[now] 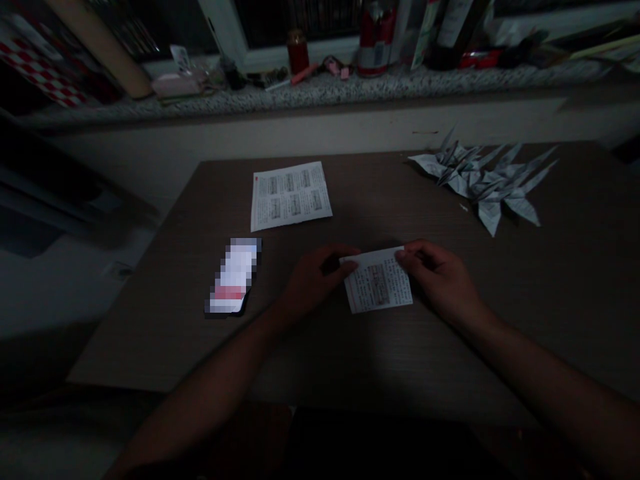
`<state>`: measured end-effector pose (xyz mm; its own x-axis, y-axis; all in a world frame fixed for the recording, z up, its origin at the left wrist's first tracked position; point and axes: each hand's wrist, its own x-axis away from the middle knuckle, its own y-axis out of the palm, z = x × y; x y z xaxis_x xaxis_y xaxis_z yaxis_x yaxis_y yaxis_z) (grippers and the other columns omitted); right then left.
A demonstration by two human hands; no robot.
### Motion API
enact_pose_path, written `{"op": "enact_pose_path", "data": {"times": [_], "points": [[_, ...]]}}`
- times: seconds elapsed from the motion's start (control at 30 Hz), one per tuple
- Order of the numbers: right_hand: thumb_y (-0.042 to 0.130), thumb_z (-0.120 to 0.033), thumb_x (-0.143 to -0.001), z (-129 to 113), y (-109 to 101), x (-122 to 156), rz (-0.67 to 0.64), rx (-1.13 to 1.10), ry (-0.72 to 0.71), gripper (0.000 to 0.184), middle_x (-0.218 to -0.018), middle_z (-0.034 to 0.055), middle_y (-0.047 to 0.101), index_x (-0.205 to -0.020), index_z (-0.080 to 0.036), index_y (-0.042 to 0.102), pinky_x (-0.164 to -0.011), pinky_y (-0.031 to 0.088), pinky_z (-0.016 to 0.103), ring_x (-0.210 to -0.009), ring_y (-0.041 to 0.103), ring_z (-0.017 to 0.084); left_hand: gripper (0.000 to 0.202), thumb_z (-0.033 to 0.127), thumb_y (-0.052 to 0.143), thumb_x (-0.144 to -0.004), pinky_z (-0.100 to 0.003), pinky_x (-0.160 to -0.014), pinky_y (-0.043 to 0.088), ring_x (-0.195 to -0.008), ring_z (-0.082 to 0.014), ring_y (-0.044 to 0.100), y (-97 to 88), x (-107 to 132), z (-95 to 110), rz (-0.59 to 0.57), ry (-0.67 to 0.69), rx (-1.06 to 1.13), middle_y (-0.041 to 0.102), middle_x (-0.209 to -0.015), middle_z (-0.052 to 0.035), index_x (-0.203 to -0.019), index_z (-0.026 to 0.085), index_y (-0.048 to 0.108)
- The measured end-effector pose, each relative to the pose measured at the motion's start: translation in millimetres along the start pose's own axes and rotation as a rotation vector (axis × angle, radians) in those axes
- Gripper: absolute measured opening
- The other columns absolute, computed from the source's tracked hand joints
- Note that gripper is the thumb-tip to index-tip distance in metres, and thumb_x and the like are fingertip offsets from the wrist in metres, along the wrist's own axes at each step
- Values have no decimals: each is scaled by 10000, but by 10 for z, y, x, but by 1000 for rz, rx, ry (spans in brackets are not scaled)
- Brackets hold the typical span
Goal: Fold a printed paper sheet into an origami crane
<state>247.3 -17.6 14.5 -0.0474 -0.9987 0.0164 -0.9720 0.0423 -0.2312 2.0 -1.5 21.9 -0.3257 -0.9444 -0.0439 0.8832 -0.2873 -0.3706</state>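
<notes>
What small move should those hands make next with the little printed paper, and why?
Probably fold the printed paper over: the left hand and right hand pinch it near its upper corners, and folded paper shapes lie farther back on the right.

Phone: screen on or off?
On: the phone shows a bright white face with a red patch low down. Its content is pixelated.

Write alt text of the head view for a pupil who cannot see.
The left hand and right hand hold a small printed paper by its upper corners at a brown table. Beyond lie a larger printed sheet and, at right, folded paper figures; a lit phone lies left.
</notes>
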Motion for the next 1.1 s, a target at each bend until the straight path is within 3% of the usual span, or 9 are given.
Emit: {"op": "enact_pose_path", "data": {"times": [0.23, 0.6, 0.83, 1.1], "points": [[737, -525, -852, 16, 5, -13, 31, 7, 3, 293, -706, 12, 663, -839, -233, 712, -596, 479, 304, -646, 607, 179, 253, 391, 741, -923, -334, -840, 596, -935, -195, 741, -5, 5, 10, 58, -50, 37, 779, -1032, -33, -1115, 228, 749], [713, -486, -875, 51, 0, -53, -6, 92, -15, 262, -749, 32, 704, -852, -225, 703, -632, 503, 320, -691, 647, 196, 230, 406, 749, -906, -359, -857, 592, -946, -210, 745, 6, -39, -75, 81, -92, 2, 790, -1060, -31, -1071, 248, 777], [634, -435, -949, 164, -23, -127, -65, 352, -239, 224, -828, 47, 715, -928, -223, 700, -678, 497, 346, -746, 661, 218, 164, 355, 728, -936, -345, -861, 580, -915, -191, 732, 8, -88, -136, 63, -60, -184, 783, -1015, -8, -1066, 264, 771], [582, -358, -985, 204, 7, -181, -117, 583, -415, 190, -864, 67, 714, -883, -221, 666, -768, 496, 385, -810, 672, 243, 172, 263, 643, -994, -348, -885, 554, -944, -196, 662, 65, -152, -208, 12, 99, -543, 670, -1077, -55, -1117, 198, 744]]}}
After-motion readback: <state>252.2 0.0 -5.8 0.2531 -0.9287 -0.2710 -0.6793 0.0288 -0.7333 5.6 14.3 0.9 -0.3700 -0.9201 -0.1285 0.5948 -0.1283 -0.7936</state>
